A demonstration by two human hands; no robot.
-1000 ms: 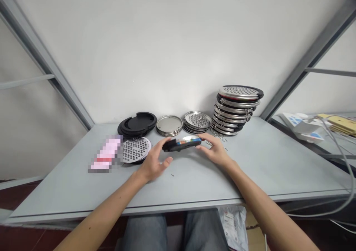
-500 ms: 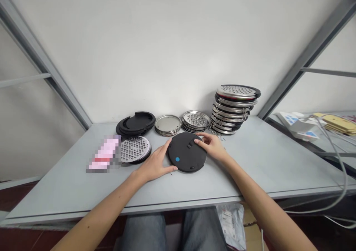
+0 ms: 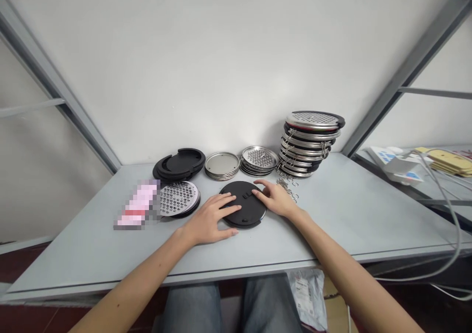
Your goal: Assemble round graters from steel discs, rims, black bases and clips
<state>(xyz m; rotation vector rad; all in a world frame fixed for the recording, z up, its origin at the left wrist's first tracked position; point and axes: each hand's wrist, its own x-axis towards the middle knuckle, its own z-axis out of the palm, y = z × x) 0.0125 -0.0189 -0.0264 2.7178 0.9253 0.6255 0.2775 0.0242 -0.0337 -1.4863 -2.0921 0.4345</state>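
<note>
A round black plastic disc (image 3: 249,214) lies on the table in front of me, with a small raised tab in its upper middle and a notch near its lower edge. Over its left side my left hand (image 3: 210,220) lies with fingers stretched out and spread, fingertips on its top face. My right hand (image 3: 276,197) grips its right edge, thumb on top and index finger along the far rim. Whatever the right hand's other fingers do underneath is hidden. Left of the disc sits a stack of perforated grater plates (image 3: 178,197).
Behind stand black ring-shaped holders (image 3: 180,162), plain metal discs (image 3: 222,164), round metal graters (image 3: 260,158) and a tall stack of assembled graters (image 3: 311,143). Small metal rings (image 3: 287,183) lie loose beyond my right hand. A blurred pink item (image 3: 138,202) is at left. Cables (image 3: 452,210) hang at right.
My left hand has moved from the disc's left edge onto its top, covering the blue dot. The disc has shifted slightly left, and my right hand moved left with it.
</note>
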